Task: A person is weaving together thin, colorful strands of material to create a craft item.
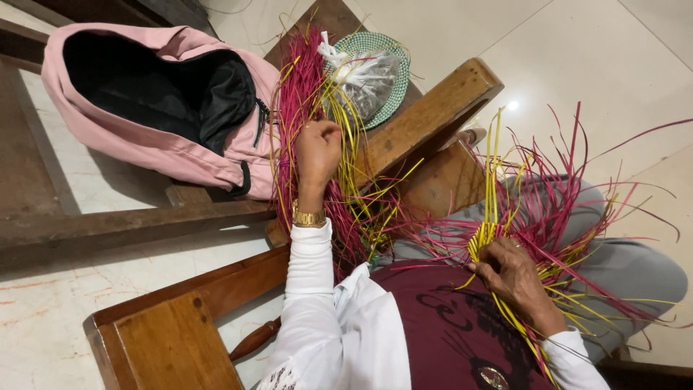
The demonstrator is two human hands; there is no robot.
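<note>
Beside the pink backpack [155, 101], the left hand [317, 148] pinches yellow strips [346, 155] while the right hand [512, 278] grips a half-woven piece [538, 217].

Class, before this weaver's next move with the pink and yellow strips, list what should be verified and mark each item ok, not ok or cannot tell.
1. Left hand has hold of strips from the loose bundle: ok, its fingers are closed among them.
2. Right hand secures the woven piece on the lap: ok, it grips the yellow edge.
3. A single strip is picked out, not several: cannot tell, the fingers hide it.
4. Loose bundle is tidy: not ok, the strips splay and cross.
5. Pink backpack is apart from the bundle: not ok, strips lie against it.
6. Plastic bag sits steady on the green woven plate: ok.
</note>
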